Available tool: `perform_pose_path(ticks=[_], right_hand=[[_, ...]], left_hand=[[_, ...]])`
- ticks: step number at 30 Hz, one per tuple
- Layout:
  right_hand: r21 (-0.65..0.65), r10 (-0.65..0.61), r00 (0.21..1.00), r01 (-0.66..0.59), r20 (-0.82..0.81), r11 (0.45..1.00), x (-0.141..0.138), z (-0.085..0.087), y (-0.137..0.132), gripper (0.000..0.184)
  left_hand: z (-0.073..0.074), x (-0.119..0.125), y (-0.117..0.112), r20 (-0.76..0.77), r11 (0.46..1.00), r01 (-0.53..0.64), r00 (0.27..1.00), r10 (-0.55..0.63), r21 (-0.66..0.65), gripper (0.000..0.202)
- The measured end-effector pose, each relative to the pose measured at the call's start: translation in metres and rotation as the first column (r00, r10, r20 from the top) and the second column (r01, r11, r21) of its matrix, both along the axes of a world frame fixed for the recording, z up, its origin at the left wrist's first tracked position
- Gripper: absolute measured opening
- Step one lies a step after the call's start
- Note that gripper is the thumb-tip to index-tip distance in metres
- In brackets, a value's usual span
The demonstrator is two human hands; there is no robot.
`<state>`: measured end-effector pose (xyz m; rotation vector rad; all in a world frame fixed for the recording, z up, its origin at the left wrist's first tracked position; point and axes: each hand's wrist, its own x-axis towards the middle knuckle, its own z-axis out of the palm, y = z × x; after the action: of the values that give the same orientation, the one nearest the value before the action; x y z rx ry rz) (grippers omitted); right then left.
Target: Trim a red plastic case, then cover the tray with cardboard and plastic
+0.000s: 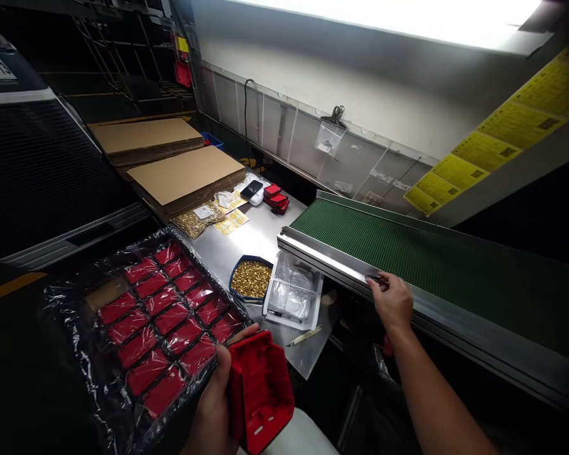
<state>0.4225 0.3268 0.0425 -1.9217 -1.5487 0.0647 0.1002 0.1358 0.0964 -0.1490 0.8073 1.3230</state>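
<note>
The left hand [213, 398] has its grip curled around a hollow red plastic housing [270, 395], held with its open side up, near the black-film-lined tray [71, 341] of red rectangular pieces [164, 309]. The right hand [394, 304] is at the metal side rail [332, 254] of the green ribbed conveyor belt [360, 234], its grip pinching a small dark item [378, 282] too covered to identify. On the silver metal desk [260, 234], a blue bin [231, 284] of gold-coloured small parts [251, 279] sits just beside a white tray [291, 323] holding clear plastic bags [296, 294]. Farther back are stacked red-and-black pieces [275, 201] and a dark phone [251, 189].
</note>
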Motion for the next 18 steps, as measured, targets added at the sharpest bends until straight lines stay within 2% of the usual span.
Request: perform_pose_path(ticks=[2,5,6,8,10,12,13,14,15,17,18], right_hand=[[-0.02,0.026,0.971,-0.022,0.237,1.0,0.009,0.004,0.002,0.04],[0.077,-0.013,0.944,-0.013,0.33,0.997,0.006,0.007,0.002,0.044],[0.053,-0.009,0.939,-0.01,0.345,0.999,0.003,0.006,0.003,0.045],[-0.097,0.034,0.929,0.001,0.368,0.995,-0.005,0.006,0.004,0.045],[-0.216,0.077,0.946,-0.007,0.316,0.976,-0.02,0.007,0.001,0.043],[-0.206,0.102,0.982,-0.068,0.156,0.976,-0.043,0.014,-0.009,0.04],[-0.193,0.15,0.988,-0.139,0.043,0.971,-0.058,0.02,-0.019,0.038],[-0.204,0.231,0.969,-0.244,-0.085,0.948,-0.075,0.026,-0.03,0.036],[-0.23,0.321,0.922,-0.368,-0.217,0.901,-0.093,0.034,-0.043,0.033],[-0.298,0.439,0.78,-0.591,-0.446,0.749,-0.128,0.052,-0.07,0.03],[-0.32,0.466,0.724,-0.661,-0.508,0.678,-0.144,0.061,-0.082,0.03]], left_hand=[[-0.001,-0.002,0.0,0.001,0.999,-0.039,0.999,0.039,0.018,0.053],[0.0,-0.006,0.001,0.028,0.996,-0.068,0.997,0.066,0.051,0.044],[0.0,-0.007,0.002,0.046,0.996,-0.064,0.997,0.062,0.058,0.043],[0.001,-0.009,0.004,0.095,0.997,-0.055,0.994,0.049,0.062,0.044],[0.001,-0.011,0.004,0.137,0.998,-0.036,0.99,0.027,0.059,0.049],[0.001,-0.012,0.005,0.139,0.999,-0.019,0.99,0.012,0.049,0.055],[0.001,-0.012,0.005,0.123,0.999,-0.011,0.992,0.006,0.04,0.057],[0.002,-0.012,0.004,0.099,1.0,-0.007,0.995,0.004,0.026,0.059],[0.002,-0.012,0.004,0.067,1.0,-0.005,0.998,0.004,0.009,0.06],[0.001,-0.011,0.003,0.0,1.0,0.008,1.0,-0.008,-0.024,0.061],[0.0,-0.01,0.002,-0.024,0.999,0.015,1.0,-0.016,-0.028,0.061]])
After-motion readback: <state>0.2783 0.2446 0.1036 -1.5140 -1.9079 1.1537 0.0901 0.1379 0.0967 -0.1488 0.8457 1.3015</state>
